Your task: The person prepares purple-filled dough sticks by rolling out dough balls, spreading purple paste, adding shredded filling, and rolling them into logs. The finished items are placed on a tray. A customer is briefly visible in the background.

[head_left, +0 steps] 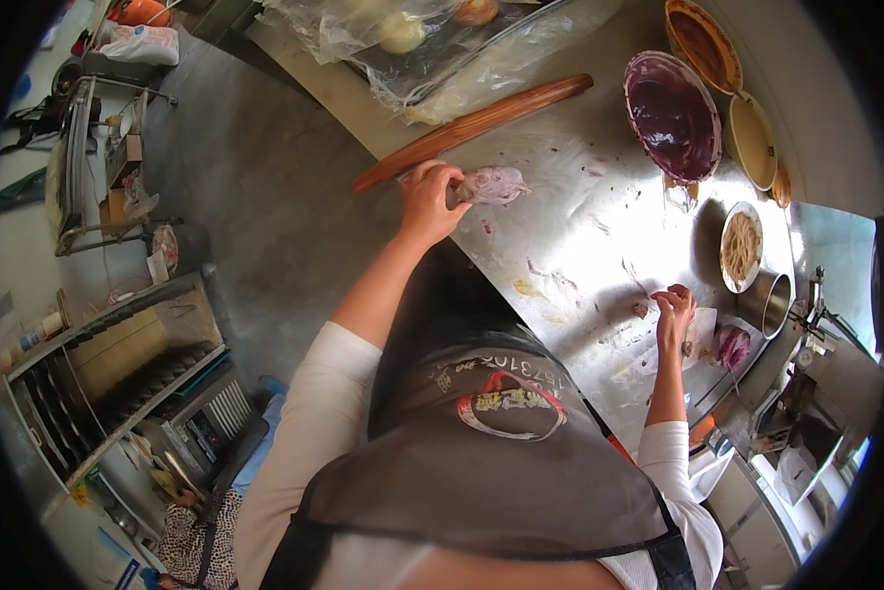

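My left hand (428,205) is at the table's near left edge, its thumb and fingers closed round one end of a pale pink-purple lump of dough (497,185). The lump lies on the metal worktop (560,236), just below a long reddish-brown wooden rolling pin (471,133). Over on the right, my right hand (674,313) is held with its fingers drawn together; whatever is between them is too small to make out. A small dark reddish piece (640,309) rests left of those fingertips. Beside that wrist are a whitish flat sheet (700,329) and a purple-magenta bundle (733,347).
A bowl of dark purple filling (673,113) stands at the far right, near a bowl of brown filling (702,44) and a yellowish bowl (752,143). Closer are a plate of light strands (741,246) and a metal pot (764,303). Plastic film (334,39) covers a tray behind.
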The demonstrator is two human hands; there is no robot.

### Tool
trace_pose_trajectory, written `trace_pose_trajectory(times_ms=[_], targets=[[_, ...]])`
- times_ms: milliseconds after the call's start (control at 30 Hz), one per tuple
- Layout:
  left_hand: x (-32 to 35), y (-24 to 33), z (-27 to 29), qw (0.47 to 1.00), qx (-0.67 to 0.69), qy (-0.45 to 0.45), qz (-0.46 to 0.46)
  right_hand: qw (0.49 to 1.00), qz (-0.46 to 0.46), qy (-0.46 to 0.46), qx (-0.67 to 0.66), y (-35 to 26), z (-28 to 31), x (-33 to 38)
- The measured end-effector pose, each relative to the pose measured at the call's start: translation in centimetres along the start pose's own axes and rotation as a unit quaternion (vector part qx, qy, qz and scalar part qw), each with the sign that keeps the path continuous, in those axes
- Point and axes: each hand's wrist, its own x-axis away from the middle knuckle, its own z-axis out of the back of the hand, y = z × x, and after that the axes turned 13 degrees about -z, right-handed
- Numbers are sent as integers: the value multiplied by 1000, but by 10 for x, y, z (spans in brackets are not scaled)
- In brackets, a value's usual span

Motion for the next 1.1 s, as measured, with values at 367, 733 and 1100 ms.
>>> trace_pose_trajectory(times_ms=[367, 733, 1100], targets=[[5, 5, 2, 894, 356, 63, 266, 887, 433, -142, -71, -277, -85, 38], [-5, 13, 5, 723, 541, 122, 413, 868, 491, -60, 49, -316, -132, 44], [9, -10, -3, 634, 649, 150, 393, 869, 493, 17, -23, -305, -150, 43]])
